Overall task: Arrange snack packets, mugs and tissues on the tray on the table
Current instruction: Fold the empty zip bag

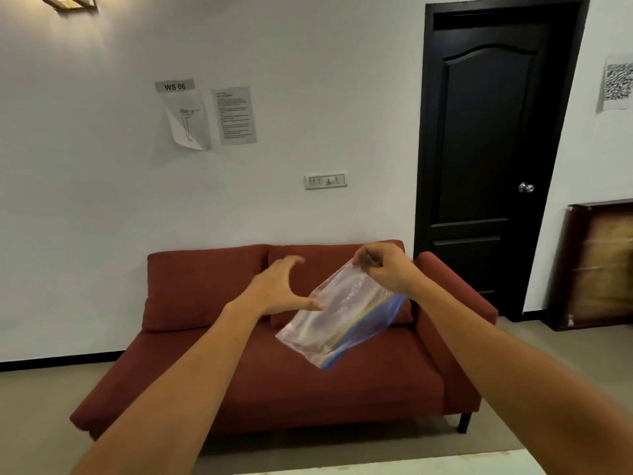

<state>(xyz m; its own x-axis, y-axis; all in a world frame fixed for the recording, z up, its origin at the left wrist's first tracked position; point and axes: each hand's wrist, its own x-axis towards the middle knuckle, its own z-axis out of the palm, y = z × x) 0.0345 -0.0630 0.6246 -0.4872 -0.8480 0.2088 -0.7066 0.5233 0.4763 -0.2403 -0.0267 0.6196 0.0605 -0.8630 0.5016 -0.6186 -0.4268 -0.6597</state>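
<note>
Hands up: right hand pinches plastic bag by top corner — left hand open, bag at its 4 o'clock, axis 1-to-7.

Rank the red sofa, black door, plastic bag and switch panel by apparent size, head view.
1. red sofa
2. black door
3. plastic bag, enlarged by nearness to the camera
4. switch panel

A clear, blue-edged plastic packet hangs tilted, pinched by one corner.
</note>
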